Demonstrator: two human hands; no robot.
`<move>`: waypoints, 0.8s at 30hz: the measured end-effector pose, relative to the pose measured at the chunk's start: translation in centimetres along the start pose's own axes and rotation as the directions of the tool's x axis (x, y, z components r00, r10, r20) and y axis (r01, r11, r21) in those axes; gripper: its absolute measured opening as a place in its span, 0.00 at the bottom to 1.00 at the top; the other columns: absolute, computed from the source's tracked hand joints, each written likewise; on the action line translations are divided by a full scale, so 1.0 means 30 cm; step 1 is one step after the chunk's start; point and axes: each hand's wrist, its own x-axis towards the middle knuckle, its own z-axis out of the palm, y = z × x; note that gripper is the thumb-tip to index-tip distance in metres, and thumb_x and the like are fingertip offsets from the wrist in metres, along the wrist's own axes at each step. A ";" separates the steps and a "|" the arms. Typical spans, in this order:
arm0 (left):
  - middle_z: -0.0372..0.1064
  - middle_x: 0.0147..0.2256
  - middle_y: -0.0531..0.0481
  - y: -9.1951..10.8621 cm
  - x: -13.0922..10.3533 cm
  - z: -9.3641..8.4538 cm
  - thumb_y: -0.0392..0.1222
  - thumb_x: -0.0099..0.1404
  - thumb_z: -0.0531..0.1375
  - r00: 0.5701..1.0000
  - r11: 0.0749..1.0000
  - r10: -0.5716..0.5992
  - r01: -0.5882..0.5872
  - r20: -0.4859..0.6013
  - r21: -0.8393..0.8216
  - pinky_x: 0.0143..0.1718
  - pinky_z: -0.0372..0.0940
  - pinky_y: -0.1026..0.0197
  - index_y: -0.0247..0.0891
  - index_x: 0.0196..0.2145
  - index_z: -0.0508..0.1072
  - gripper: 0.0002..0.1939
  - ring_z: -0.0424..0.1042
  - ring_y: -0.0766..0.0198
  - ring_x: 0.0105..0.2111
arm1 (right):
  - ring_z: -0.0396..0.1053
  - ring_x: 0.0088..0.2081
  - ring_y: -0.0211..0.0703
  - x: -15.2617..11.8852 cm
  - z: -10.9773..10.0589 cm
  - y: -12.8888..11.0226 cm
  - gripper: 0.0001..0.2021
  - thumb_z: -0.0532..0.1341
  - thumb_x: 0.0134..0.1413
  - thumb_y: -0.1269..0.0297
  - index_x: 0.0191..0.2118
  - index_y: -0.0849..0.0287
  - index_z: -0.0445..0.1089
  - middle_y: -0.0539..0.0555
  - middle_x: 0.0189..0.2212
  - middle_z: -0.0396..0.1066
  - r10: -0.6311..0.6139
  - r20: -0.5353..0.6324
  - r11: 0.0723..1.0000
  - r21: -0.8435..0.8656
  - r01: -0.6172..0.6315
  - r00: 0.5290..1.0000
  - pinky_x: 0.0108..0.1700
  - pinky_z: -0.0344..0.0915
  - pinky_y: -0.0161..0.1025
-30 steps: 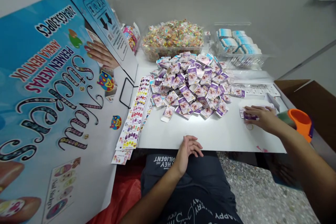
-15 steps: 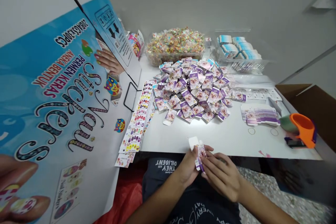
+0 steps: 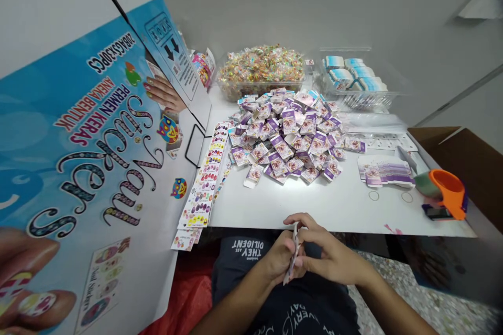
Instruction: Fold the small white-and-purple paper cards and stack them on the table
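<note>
Over my lap, just past the table's front edge, my left hand (image 3: 280, 258) grips a small purple and white box (image 3: 292, 256), seen nearly edge-on. My right hand (image 3: 320, 251) pinches the same box from the other side, fingers at its top and thumb near its middle. Beyond them on the white table (image 3: 267, 207) lies a heap of small purple and white boxes (image 3: 288, 121). A spread stack of flat purple cartons (image 3: 389, 171) is to the right. Long sticker sheets (image 3: 206, 180) lie at the left.
A large printed carton (image 3: 157, 209) stands at the left. Behind the heap are a tub of wrapped candies (image 3: 261, 68) and a clear tray of blue and white packs (image 3: 356, 76). An orange tape dispenser (image 3: 448, 188) and a brown box (image 3: 471, 162) are at the right.
The box in my hands has turned from its printed face to nearly edge-on. My right hand's fingers have moved up to the box's top. The view has shifted slightly.
</note>
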 end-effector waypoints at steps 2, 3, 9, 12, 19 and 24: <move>0.54 0.09 0.57 0.001 -0.001 -0.003 0.80 0.52 0.58 1.000 1.000 -0.005 0.006 -0.025 0.017 0.11 0.45 0.68 0.38 0.18 0.62 0.38 0.51 0.73 0.07 | 0.69 0.57 0.49 0.007 -0.001 -0.006 0.08 0.62 0.64 0.59 0.39 0.56 0.75 0.58 0.58 0.64 0.017 0.031 0.998 0.052 -0.019 0.999 0.57 0.70 0.46; 0.57 0.10 0.55 0.003 -0.001 -0.005 0.80 0.54 0.56 0.998 0.999 0.000 0.002 -0.063 0.039 0.12 0.49 0.67 0.37 0.20 0.65 0.38 0.54 0.72 0.08 | 0.71 0.53 0.47 0.011 -0.003 -0.010 0.09 0.61 0.65 0.58 0.41 0.56 0.75 0.58 0.59 0.63 0.032 0.048 0.998 0.060 -0.035 0.998 0.53 0.73 0.44; 0.76 0.35 0.44 0.022 -0.008 -0.027 0.62 0.62 0.66 0.901 0.981 0.130 -0.058 -0.414 0.184 0.44 0.67 0.57 0.33 0.35 0.77 0.25 0.74 0.56 0.39 | 0.66 0.57 0.54 0.026 -0.012 -0.013 0.10 0.56 0.66 0.70 0.48 0.55 0.72 0.60 0.57 0.65 0.005 0.011 0.914 -0.405 0.000 1.000 0.58 0.68 0.55; 0.75 0.34 0.46 0.029 -0.009 -0.014 0.56 0.60 0.68 0.862 0.992 0.123 -0.094 -0.491 0.083 0.47 0.65 0.56 0.33 0.34 0.77 0.20 0.72 0.55 0.41 | 0.65 0.58 0.56 0.023 0.018 0.020 0.08 0.57 0.66 0.69 0.49 0.56 0.69 0.62 0.58 0.65 -0.022 -0.052 0.854 -0.520 -0.008 0.998 0.57 0.68 0.57; 0.67 0.21 0.51 0.048 -0.013 0.048 0.58 0.54 0.64 0.861 0.980 -0.091 -0.011 -0.500 -0.198 0.25 0.63 0.59 0.34 0.28 0.73 0.21 0.66 0.62 0.20 | 0.67 0.58 0.50 -0.049 0.131 0.150 0.12 0.60 0.65 0.68 0.53 0.55 0.63 0.64 0.59 0.65 -0.213 -0.341 0.918 -0.391 0.068 0.916 0.58 0.69 0.48; 0.64 0.19 0.54 0.018 -0.018 0.041 0.45 0.48 0.62 0.819 0.967 -0.075 -0.080 -0.569 -0.243 0.22 0.60 0.64 0.36 0.23 0.68 0.10 0.63 0.68 0.18 | 0.61 0.63 0.53 -0.089 0.150 0.167 0.22 0.58 0.66 0.71 0.63 0.52 0.61 0.62 0.66 0.59 -0.240 -0.239 0.886 -0.450 0.112 0.941 0.63 0.63 0.54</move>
